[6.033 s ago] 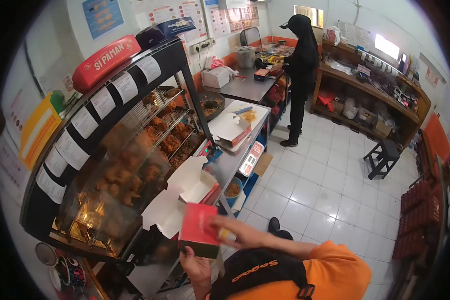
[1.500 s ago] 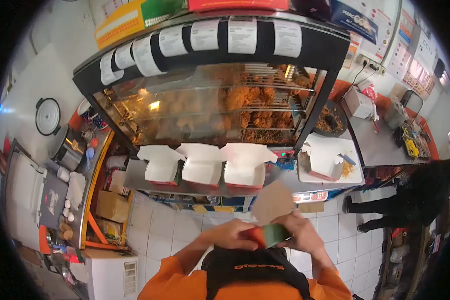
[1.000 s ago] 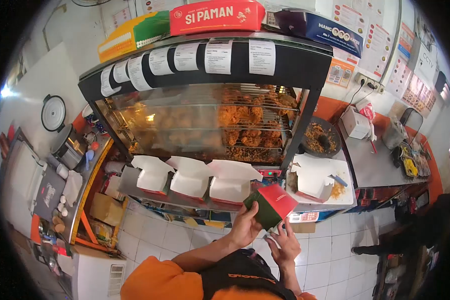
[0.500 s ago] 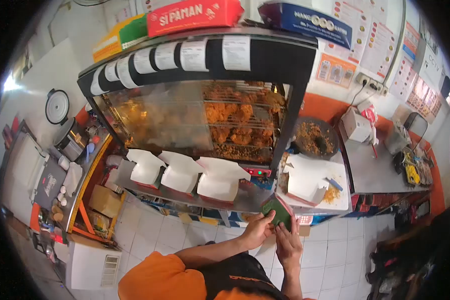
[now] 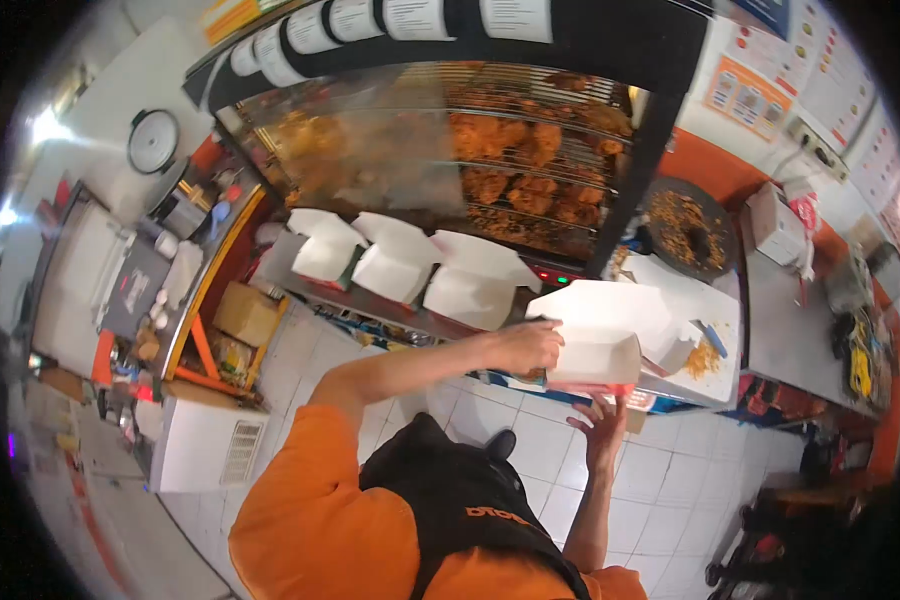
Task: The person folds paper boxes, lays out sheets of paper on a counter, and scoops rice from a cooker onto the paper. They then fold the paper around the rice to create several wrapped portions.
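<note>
Both hands on white open cardboard box (image 5: 595, 355), frame centre-right: left hand (image 5: 530, 347) clamped on near-left edge, right hand (image 5: 602, 425) spread open underneath.

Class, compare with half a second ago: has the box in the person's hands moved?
Yes. The box, now unfolded and white inside, has risen toward the display case, level with the three open boxes.

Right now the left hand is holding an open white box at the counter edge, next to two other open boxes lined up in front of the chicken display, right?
Not quite. The head view shows three other open boxes in front of the chicken display, not two. The left hand does hold the open white box at the counter edge.
</note>
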Tool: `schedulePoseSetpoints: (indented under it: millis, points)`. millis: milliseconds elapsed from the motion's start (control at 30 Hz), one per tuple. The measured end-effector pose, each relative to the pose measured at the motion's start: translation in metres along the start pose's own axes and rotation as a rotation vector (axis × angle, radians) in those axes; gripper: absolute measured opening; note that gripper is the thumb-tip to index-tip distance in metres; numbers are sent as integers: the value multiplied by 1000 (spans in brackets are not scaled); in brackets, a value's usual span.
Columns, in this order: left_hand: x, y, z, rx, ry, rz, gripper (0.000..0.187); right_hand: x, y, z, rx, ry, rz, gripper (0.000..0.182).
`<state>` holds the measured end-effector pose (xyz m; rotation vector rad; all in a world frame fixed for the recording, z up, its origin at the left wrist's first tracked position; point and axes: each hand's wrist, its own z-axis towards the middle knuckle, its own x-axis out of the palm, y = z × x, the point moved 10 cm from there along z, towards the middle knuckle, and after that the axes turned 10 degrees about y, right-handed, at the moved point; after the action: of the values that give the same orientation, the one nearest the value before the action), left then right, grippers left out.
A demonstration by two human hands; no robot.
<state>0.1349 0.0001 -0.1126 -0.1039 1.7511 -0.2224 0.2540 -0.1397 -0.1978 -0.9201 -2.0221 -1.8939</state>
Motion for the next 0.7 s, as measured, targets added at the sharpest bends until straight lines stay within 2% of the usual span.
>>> schedulePoseSetpoints:
  millis: [67,133,167,200,267,367,400,433,500,533,600,633,667,700]
  points:
    - [28,40,-16,-147,64,291,33,13,-43,27,267,75,15,77]
    - [15,44,-48,-155,-177,78,53,6,-86,56,378,39,-114,70]
    - [18,45,-65,-231,-222,1,63,8,-97,69,414,41,-87,68]
    - [20,39,-82,-322,-248,-118,63,12,-107,79,448,36,-63,65]
    - [36,18,-128,-383,-381,-362,64,19,-110,91,352,-6,-5,52]
    - [88,-29,-225,-638,-384,-455,64,25,-112,93,300,67,-77,57]
    - [120,-44,-269,-756,-405,-556,65,22,-117,87,310,54,-54,57]
    - [173,-55,-317,-973,-346,-627,67,20,-123,77,326,6,-149,56]
    - [210,-105,-417,-1290,-321,-916,70,17,-149,51,398,-38,-247,53]
    - [267,-146,-475,-1570,-353,-736,69,16,-171,41,464,-36,-249,52]
    - [344,-232,-563,-1816,-454,-777,70,50,-220,15,614,100,-345,52]
    - [363,-272,-593,-2034,-301,-1014,69,80,-248,6,698,167,-366,51]
    - [403,-314,-617,-2153,-192,-1251,68,114,-275,-2,782,232,-390,49]
    - [413,-340,-629,-2145,-41,-1393,69,153,-303,-7,848,252,-425,48]
